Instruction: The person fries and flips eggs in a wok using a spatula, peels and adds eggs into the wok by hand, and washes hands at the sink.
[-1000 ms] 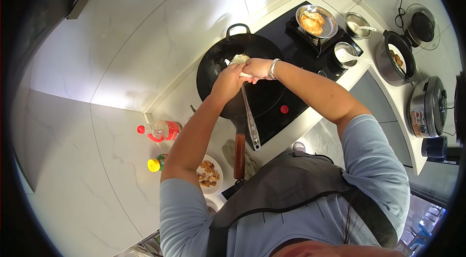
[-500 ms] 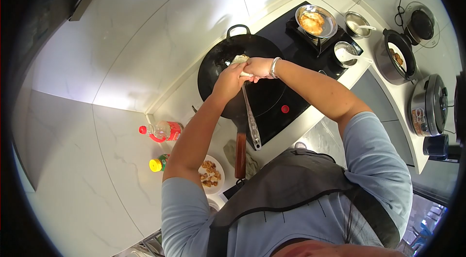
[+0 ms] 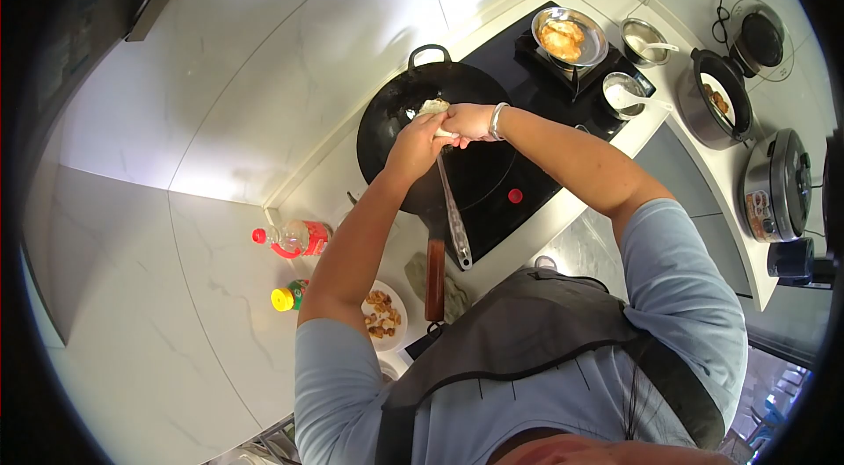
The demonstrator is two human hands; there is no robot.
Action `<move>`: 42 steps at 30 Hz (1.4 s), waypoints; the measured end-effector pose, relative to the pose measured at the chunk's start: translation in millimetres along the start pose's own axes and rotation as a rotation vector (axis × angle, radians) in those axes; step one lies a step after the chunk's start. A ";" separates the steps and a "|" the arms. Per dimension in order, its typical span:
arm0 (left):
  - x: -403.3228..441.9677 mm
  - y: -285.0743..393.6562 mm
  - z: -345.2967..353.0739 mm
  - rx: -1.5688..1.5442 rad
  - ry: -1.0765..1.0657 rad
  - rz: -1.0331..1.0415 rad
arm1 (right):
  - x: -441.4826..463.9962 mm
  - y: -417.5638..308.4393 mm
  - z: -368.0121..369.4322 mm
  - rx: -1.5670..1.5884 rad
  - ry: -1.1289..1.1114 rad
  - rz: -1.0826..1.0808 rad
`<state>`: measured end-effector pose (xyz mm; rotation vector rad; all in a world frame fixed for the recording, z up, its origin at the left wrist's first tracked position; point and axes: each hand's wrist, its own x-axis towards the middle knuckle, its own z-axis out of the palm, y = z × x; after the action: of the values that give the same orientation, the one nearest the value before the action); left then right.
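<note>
Over the black wok (image 3: 396, 148) my left hand (image 3: 417, 145) and my right hand (image 3: 469, 123) are pressed together. Between them they grip a pale, whitish lump (image 3: 432, 106) that looks like dough or soft food; its exact kind is unclear. Part of it pokes out past the fingertips, and the rest is hidden by my fingers. A metal utensil (image 3: 454, 223) leans in the wok below my hands, its long handle crossing the near rim; its working end is hidden. The wok's wooden handle (image 3: 435, 280) points toward me.
A steel pan (image 3: 601, 47) with browned food sits on a burner at the back right. Beyond are steel bowls (image 3: 626, 78), a dark pot (image 3: 690, 113) and a rice cooker (image 3: 774, 188). At left stand an oil bottle (image 3: 303, 238), a yellow-capped bottle (image 3: 286, 298) and a plate (image 3: 398, 337) of browned pieces.
Almost nothing differs. Both hands stay clasped on the pale lump over the wok, and the view has shifted very slightly.
</note>
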<state>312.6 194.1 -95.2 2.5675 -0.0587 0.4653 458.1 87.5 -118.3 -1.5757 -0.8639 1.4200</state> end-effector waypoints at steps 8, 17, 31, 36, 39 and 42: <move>-0.9 0.7 -0.3 -0.039 -0.018 -0.006 | -3.1 -1.4 2.0 0.001 0.012 0.025; -0.3 -0.3 0.1 -0.056 0.003 0.008 | 5.0 7.5 -1.5 -0.005 0.005 0.003; 0.1 -0.3 1.6 -0.086 0.030 0.011 | 8.4 11.8 -2.8 -0.028 0.021 -0.015; -0.9 -6.7 5.0 -0.095 0.031 0.001 | 5.7 10.1 -1.6 -0.022 0.019 -0.031; -1.4 -9.0 6.8 -0.100 0.039 0.008 | 8.4 11.4 -2.7 -0.052 0.019 -0.027; -1.7 -9.0 6.9 -0.143 0.045 0.006 | 9.1 12.5 -2.8 -0.077 0.029 -0.037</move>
<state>314.4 198.3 -105.8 2.4162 -0.0808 0.5022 461.6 90.0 -133.4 -1.6250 -0.9360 1.3492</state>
